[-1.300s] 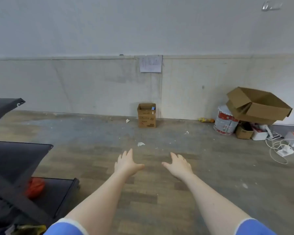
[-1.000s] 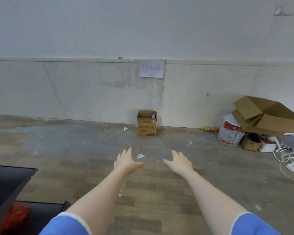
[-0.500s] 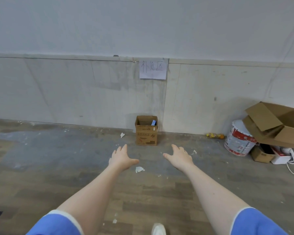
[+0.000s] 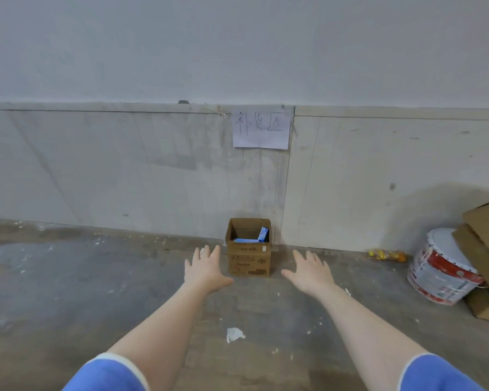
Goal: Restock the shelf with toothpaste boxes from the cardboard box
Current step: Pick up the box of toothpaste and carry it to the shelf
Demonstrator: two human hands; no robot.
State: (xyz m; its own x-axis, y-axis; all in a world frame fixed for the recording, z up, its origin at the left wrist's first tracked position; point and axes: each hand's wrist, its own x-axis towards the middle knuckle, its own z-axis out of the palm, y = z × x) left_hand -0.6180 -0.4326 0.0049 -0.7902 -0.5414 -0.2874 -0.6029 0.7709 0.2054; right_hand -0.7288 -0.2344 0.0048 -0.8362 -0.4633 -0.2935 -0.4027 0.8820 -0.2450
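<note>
— Hand status?
— My left hand [image 4: 205, 268] and right hand [image 4: 311, 270]: fingers spread flat, empty.
— Cardboard box [image 4: 249, 259]?
— On the concrete floor [image 4: 68, 277] against the wall, flaps open, blue toothpaste boxes [image 4: 261, 235] inside.

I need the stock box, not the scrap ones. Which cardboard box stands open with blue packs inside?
The small cardboard box against the wall under the paper sign, between both hands. The other boxes are piled at far right.

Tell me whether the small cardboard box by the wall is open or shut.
Open. The cardboard box shows its inside from above, with blue toothpaste boxes visible in it.
</note>
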